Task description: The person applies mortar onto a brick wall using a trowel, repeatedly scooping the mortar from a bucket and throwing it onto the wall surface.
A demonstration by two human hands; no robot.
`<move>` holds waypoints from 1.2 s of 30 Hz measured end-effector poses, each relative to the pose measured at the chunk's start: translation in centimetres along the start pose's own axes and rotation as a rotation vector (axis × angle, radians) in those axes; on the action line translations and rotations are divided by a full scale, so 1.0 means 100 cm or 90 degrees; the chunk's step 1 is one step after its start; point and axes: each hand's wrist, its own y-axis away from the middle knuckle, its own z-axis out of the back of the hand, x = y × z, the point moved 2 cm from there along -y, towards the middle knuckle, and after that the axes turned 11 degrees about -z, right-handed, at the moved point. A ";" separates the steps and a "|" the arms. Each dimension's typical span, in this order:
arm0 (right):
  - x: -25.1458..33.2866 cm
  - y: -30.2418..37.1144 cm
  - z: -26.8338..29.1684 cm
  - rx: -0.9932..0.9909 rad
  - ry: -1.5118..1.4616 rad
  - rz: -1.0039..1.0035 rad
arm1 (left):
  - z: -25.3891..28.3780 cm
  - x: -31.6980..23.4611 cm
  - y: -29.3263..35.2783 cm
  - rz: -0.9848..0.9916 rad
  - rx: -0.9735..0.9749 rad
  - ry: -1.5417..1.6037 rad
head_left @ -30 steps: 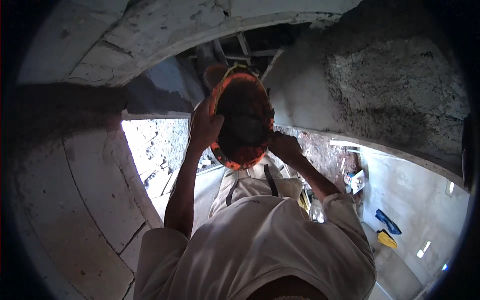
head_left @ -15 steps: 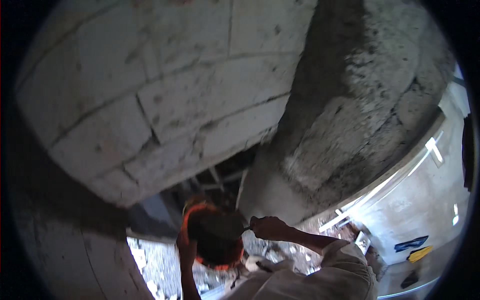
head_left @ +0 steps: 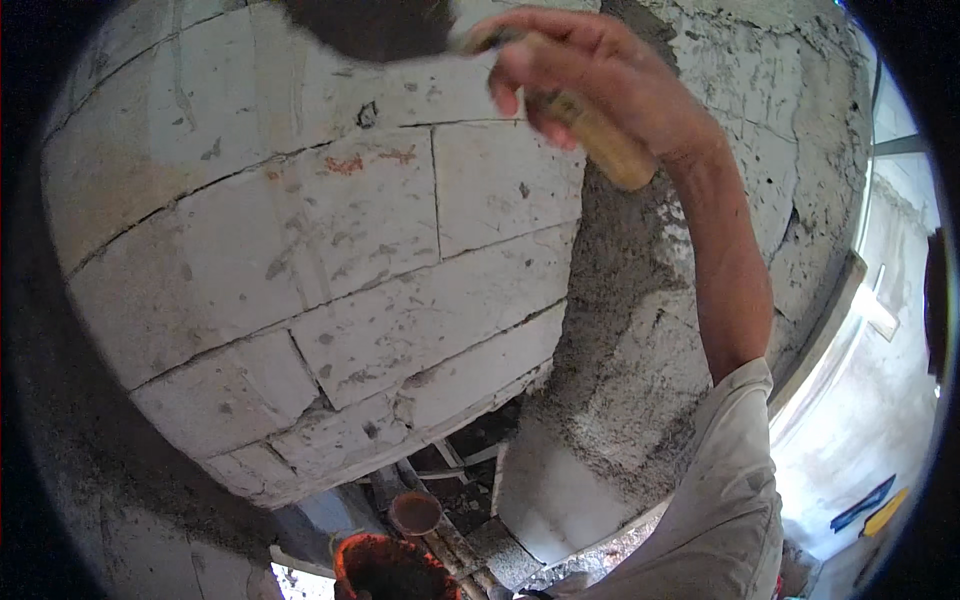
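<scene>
My right hand (head_left: 590, 80), raised high before the wall, is closed round the wooden handle (head_left: 605, 145) of a trowel. Its dark blade (head_left: 375, 25) reaches left across the pale block wall and is partly cut off by the upper edge. Whether the blade touches the wall I cannot tell. Low in the view is an orange-rimmed bucket (head_left: 360, 548) with a dark inside, cut off by the lower edge. My left hand is out of view.
Large pale blocks (head_left: 400, 200) with dark joints make up the wall. Right of them runs a rough grey mortar strip (head_left: 610, 290). Beyond the bucket are a round brown object (head_left: 415, 512) and a dark gap with timber pieces. Blue and yellow items (head_left: 885, 512) lie at the far right.
My right hand has lifted the trowel from the bucket up to the top of the wall. The bucket has shifted lower in the view, and my left hand has gone out of sight.
</scene>
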 end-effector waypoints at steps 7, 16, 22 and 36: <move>-0.180 0.045 0.179 -0.401 0.034 -0.212 | 0.023 -0.048 0.017 0.041 -0.008 0.022; -0.154 0.323 0.076 -0.589 0.369 -0.447 | -0.045 0.090 0.011 -0.052 0.010 -0.160; -0.249 0.420 -0.240 0.238 0.147 -0.552 | -0.044 -0.026 -0.006 -0.102 0.050 -0.008; -0.277 0.436 -0.481 0.476 0.417 -0.246 | -0.076 -0.158 -0.044 -0.125 0.096 0.094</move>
